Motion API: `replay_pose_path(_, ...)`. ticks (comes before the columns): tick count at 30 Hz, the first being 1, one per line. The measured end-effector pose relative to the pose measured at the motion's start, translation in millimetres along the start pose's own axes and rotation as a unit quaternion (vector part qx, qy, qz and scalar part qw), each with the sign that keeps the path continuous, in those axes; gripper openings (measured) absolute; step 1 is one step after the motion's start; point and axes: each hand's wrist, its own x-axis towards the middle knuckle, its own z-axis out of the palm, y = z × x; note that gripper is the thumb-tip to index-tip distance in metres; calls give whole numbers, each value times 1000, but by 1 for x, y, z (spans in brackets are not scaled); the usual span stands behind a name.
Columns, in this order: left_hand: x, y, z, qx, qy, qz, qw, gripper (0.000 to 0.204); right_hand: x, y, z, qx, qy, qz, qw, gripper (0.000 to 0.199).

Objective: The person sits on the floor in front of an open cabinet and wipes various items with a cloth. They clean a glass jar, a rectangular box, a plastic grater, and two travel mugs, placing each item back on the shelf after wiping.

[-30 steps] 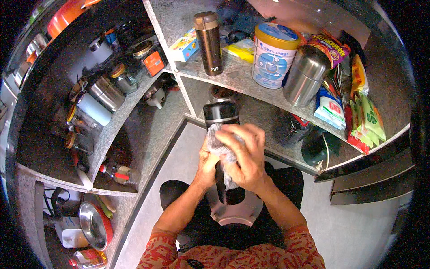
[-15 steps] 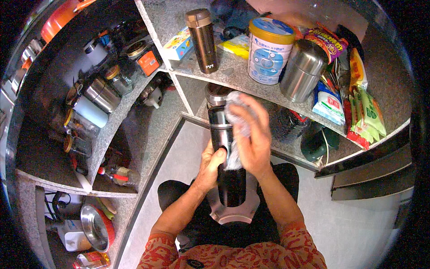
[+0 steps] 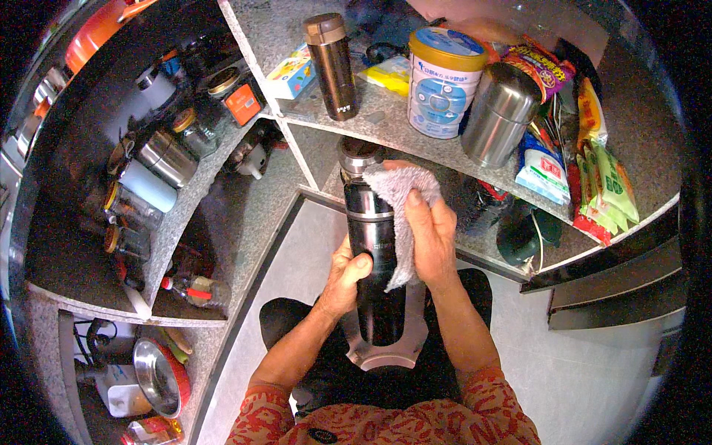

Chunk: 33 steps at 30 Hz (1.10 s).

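A tall black thermos flask (image 3: 380, 311) with a silver band near its top stands upright in front of me, above a stool's pinkish edge (image 3: 382, 359). My left hand (image 3: 345, 282) is wrapped round the flask's left side, thumb across its front. In my right hand (image 3: 434, 231) a pale grey cloth (image 3: 400, 194) is pinched between thumb and fingers. One part of the cloth reaches over to the flask's upper right side, and a corner hangs down along it. Behind the flask, a dark container with a metal lid (image 3: 360, 152) stands on the lower shelf.
On the upper shelf (image 3: 386, 127) stand a brown tumbler (image 3: 331, 70), a white tin with a gold lid (image 3: 445, 85), a steel food jar (image 3: 501, 115) and snack packets (image 3: 604, 182). Jars and bottles line the left shelves. A red-sided steel bowl (image 3: 159, 377) lies lower left.
My right hand has turned and drawn slightly away to the right, its thumb now on the cloth. The cloth has spread from a bunched wad. My left hand keeps its hold.
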Motion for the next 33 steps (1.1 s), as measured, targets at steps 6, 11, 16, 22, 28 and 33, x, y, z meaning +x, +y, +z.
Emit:
replay_pose_path(6,-2,0,-2,-6,-33,-50,998,73,5,5,-20,160,82,243,953,34)
replay_pose_path(11,3,-8,-6,-24,67,-75,995,69,-4,10,-6,-40,19,74,996,34)
replay_pose_path(16,10,-3,-7,-34,87,-4,996,66,-13,15,3,-205,-46,-51,976,41)
replay_pose_path(22,21,9,-10,24,149,93,984,51,-33,23,4,-307,-120,-191,925,55)
replay_pose_path(28,18,18,-8,-74,105,21,992,50,-27,24,5,-285,-141,-204,926,53)
replay_pose_path(33,9,12,0,38,63,-16,997,65,-8,26,2,-101,-53,-6,993,38)
